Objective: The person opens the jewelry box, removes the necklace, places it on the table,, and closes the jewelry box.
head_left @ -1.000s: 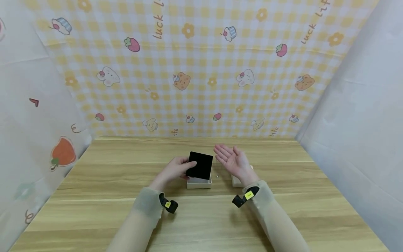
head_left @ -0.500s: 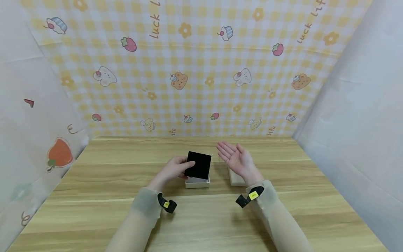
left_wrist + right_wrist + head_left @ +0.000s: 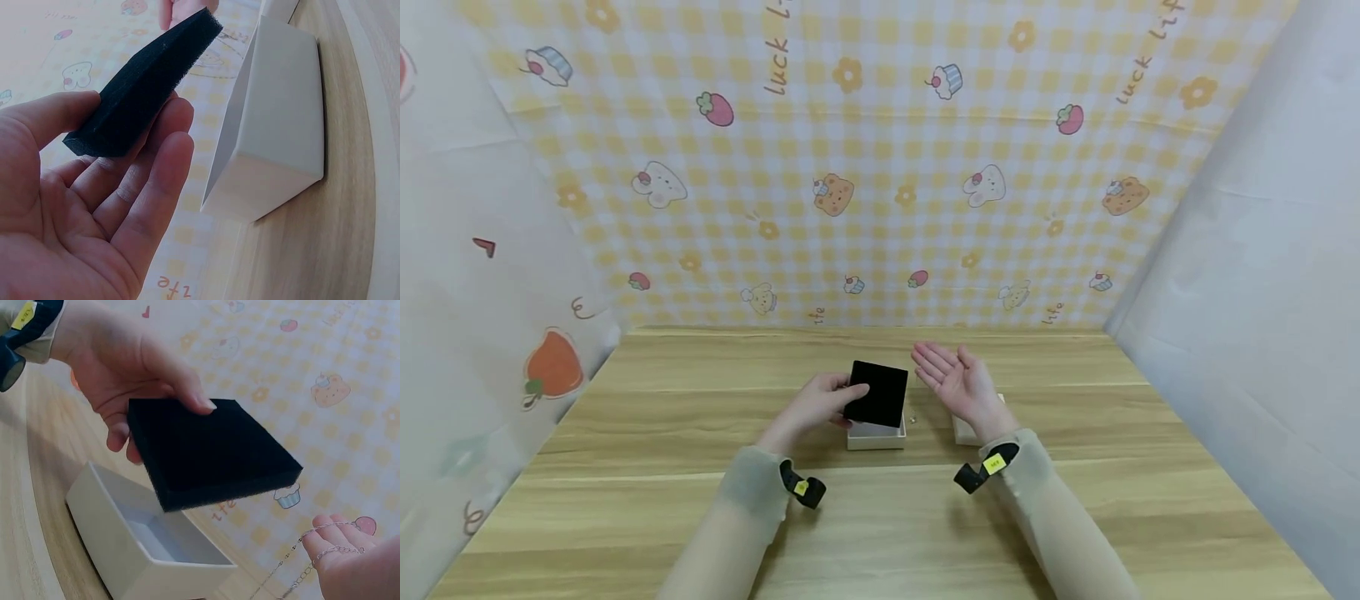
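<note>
Black foam (image 3: 212, 447) hangs above the box (image 3: 876, 443), pinched by the left hand (image 3: 814, 398), short of the table's far edge (image 3: 737, 335)! Flat right hand (image 3: 962, 387) carries a chain (image 3: 331, 550); mounting, seemingly, wanting careful draping next.

Versus half a second ago: right hand (image 3: 962, 386) sits further left, nearer the black pad (image 3: 878, 396). Small glinting piece (image 3: 913, 420), unseen then, shows beside the white box (image 3: 877, 442). Pale lid's (image 3: 965, 432) far corner reappears past that hand.
</note>
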The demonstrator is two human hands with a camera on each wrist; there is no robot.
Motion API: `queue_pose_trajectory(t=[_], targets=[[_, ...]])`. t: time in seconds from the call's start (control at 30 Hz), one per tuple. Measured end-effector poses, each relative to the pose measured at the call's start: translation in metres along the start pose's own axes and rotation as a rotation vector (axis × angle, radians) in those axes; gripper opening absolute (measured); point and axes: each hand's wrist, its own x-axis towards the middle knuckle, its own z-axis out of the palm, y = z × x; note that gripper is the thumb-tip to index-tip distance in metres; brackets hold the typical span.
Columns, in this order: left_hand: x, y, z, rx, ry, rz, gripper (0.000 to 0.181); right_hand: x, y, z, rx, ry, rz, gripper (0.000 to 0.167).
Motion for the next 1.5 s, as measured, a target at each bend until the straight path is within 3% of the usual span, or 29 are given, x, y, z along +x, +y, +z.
queue_pose_trajectory(t=[0.5,0.9,1.17,1.5], targets=[[0.0,-0.001,0.0,0.002,0.0,0.0,0.034,-0.008,-0.007,0.002,0.034,0.002,-0.006,0.06],[0.003,-0.004,-0.001,-0.007,-0.003,0.001,0.032,-0.021,-0.026,0.007,0.033,0.005,-0.053,0.061],[0.003,-0.007,0.0,-0.012,-0.02,0.008,0.031,-0.018,-0.01,0.002,0.038,0.018,0.007,0.061],[0.002,-0.006,0.0,-0.012,-0.005,0.003,0.033,-0.007,0.004,0.002,0.018,0.006,0.018,0.06]])
